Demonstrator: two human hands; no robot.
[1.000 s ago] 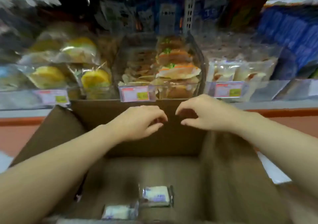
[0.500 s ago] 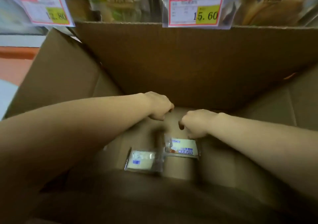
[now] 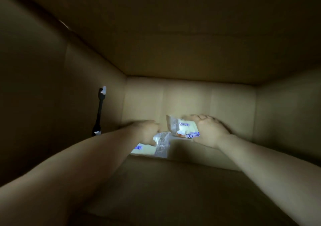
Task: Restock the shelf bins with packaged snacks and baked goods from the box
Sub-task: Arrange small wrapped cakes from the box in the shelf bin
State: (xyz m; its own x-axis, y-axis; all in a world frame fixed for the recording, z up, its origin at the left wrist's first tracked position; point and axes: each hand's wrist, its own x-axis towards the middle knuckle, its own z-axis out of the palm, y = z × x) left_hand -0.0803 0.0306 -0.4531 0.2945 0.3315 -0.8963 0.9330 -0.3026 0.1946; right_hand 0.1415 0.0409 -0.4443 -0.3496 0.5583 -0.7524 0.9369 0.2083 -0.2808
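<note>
Two wrapped snack packets (image 3: pixel 184 129) (image 3: pixel 149 148) are sitting inside one cardboard box (image 3: pixel 191 52), and one slim black object (image 3: pixel 99 111) is leaning against the box's left wall.

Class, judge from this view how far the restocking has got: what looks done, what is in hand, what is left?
Done: the box looks nearly emptied; only two packets show on its floor. In hand: the left hand grips the left packet, and the right hand holds the right packet. Left: lift both out and place them in the shelf bins, which are out of view.
</note>
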